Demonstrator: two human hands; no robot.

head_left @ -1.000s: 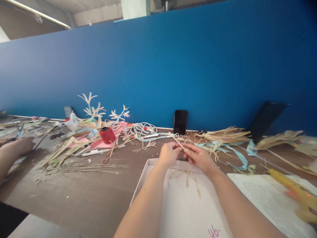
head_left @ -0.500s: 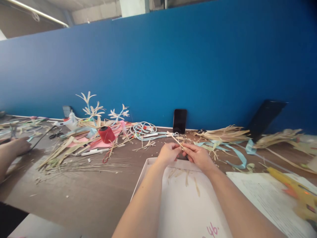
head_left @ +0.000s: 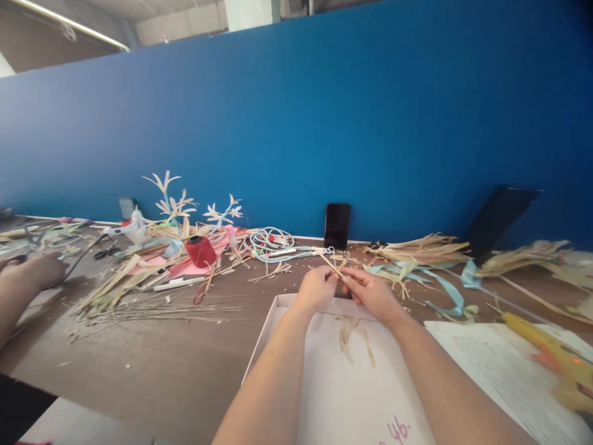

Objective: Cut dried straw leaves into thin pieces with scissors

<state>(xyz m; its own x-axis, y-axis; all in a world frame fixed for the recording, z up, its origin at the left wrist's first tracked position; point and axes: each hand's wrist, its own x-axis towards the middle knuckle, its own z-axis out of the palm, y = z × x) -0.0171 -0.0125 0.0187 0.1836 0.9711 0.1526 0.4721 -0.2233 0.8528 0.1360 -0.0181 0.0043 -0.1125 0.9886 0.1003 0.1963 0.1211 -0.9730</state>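
Observation:
My left hand (head_left: 317, 289) and my right hand (head_left: 370, 292) meet above the far edge of a shallow white box (head_left: 361, 395). Both are closed, fingertips pinching a thin straw-coloured strip (head_left: 330, 263), which looks like dried husk; its upper end sticks out toward the back. The lower end is hidden by my fingers. Beneath my wrists, a few narrow husk pieces (head_left: 369, 349) lie in the box, near purple handwriting. Directly behind my hands a dark phone (head_left: 337, 226) leans upright against the blue partition.
Left stand husk flowers (head_left: 172, 204), a red thread spool (head_left: 201, 250) and thin stalks (head_left: 171, 311). A co-worker's hand (head_left: 39, 272) is at far left. On the right are a husk bundle (head_left: 421, 250), blue ribbon (head_left: 447, 293) and a yellow glue gun (head_left: 551, 352) on paper.
My hands keep their pinch on the strip and shift only slightly. Some husk pieces in the box appear in a different arrangement. The co-worker's hand has moved a little to the right.

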